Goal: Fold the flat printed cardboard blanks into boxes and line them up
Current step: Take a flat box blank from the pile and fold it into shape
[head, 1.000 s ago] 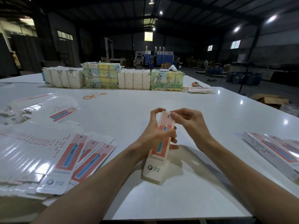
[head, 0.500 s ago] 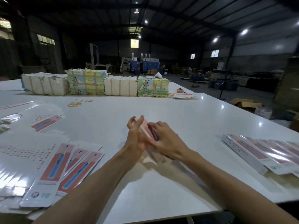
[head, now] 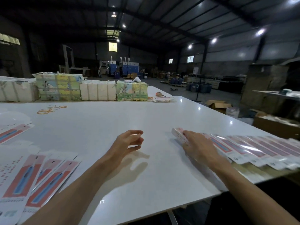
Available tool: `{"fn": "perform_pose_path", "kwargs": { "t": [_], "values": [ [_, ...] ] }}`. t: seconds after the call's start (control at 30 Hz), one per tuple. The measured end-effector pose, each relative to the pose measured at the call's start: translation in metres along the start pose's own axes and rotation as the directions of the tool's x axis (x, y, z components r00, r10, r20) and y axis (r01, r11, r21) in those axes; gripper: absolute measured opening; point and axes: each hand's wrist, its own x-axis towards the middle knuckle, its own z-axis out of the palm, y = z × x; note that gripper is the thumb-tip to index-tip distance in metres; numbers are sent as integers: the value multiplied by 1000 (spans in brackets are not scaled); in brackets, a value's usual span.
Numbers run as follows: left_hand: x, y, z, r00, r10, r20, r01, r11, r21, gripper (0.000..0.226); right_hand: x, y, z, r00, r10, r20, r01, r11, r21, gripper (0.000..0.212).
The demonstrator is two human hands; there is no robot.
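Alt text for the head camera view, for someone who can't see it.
The right hand rests on a folded box at the left end of a row of boxes on a white table. The left hand hovers empty; flat blanks lie left.

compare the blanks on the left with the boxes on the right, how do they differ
The blanks lie flat, fanned over each other; the boxes are folded up, one showing a side wall, and sit in a row. No hand touches the blanks; the right hand rests on the row's leftmost box. Both carry the same pink and blue print and lie on the white table.
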Motion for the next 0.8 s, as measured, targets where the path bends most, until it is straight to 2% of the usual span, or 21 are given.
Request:
{"fn": "perform_pose_path", "kwargs": {
  "t": [0.2,0.3,0.43,0.5,0.6,0.7,0.8],
  "values": [
    [-1,-1,2,995,16,93,-28,991,129,20,-17,47,7,999,17,-41,-26,973,-229,48],
    [-1,-2,2,993,5,115,-24,986,162,20,-20,58,5,997,63,-42,-71,963,-259,52],
    [-6,-1,2,992,6,128,-33,977,212,20,-23,67,-1,985,145,-89,-166,931,-324,46],
    [-8,1,3,991,6,132,-38,970,242,20,-19,63,-4,986,148,-77,-165,926,-340,49],
    [-10,4,5,989,-9,146,-36,952,305,20,0,29,-7,997,42,-66,-57,967,-250,47],
    [-13,6,6,989,-14,146,-37,939,343,18,29,-33,-7,979,-143,-148,119,979,-165,36],
    [-14,11,7,993,23,112,-63,926,373,19,47,-94,1,955,-225,-193,227,974,-12,22]
  ]
}}
